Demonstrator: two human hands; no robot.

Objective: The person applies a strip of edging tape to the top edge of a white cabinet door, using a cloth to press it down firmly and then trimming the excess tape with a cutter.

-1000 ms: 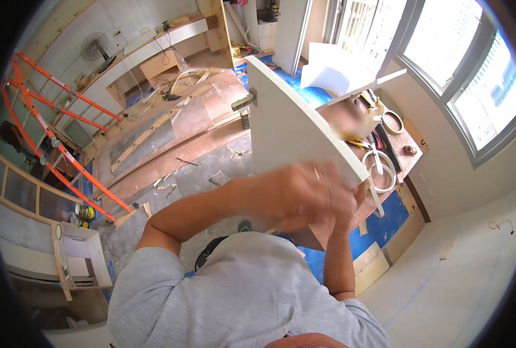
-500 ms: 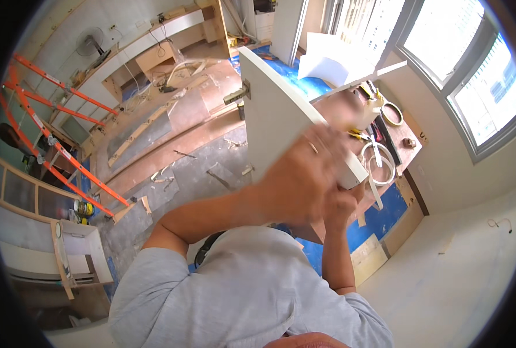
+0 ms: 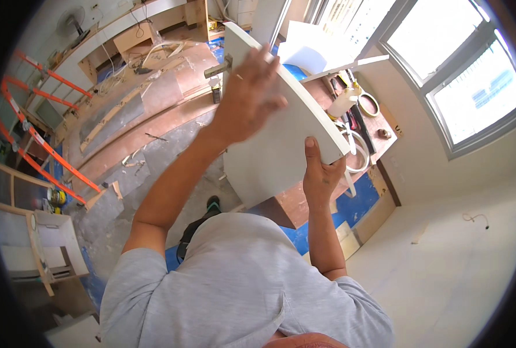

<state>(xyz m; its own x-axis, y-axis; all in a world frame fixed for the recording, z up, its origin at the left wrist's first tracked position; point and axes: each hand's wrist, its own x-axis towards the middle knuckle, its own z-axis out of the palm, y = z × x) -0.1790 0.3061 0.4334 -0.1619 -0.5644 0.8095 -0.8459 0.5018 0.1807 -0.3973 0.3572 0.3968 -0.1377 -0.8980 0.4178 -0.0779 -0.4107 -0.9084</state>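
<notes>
A white cabinet door (image 3: 263, 156) stands on edge in front of me, with a metal hinge (image 3: 218, 68) on its far left side. My right hand (image 3: 323, 177) grips the door's near right corner, thumb on the broad face and the other fingers hidden behind it. Over the far part of the door, near its top edge, my left hand (image 3: 249, 95) is raised. Its fingers are spread, slightly blurred, and hold nothing; whether they touch the door I cannot tell.
Right of the door, a brown work table (image 3: 378, 152) carries a cream bottle (image 3: 343, 103), a tape roll (image 3: 368, 105), white edging strip (image 3: 357, 153) and tools. An orange stepladder (image 3: 49, 156) stands left. Offcuts litter the floor (image 3: 159, 174); windows (image 3: 437, 46) are at right.
My left hand has moved from the door's near right end, beside my right hand, to its far left part, and its fingers have spread. The view has shifted slightly.
</notes>
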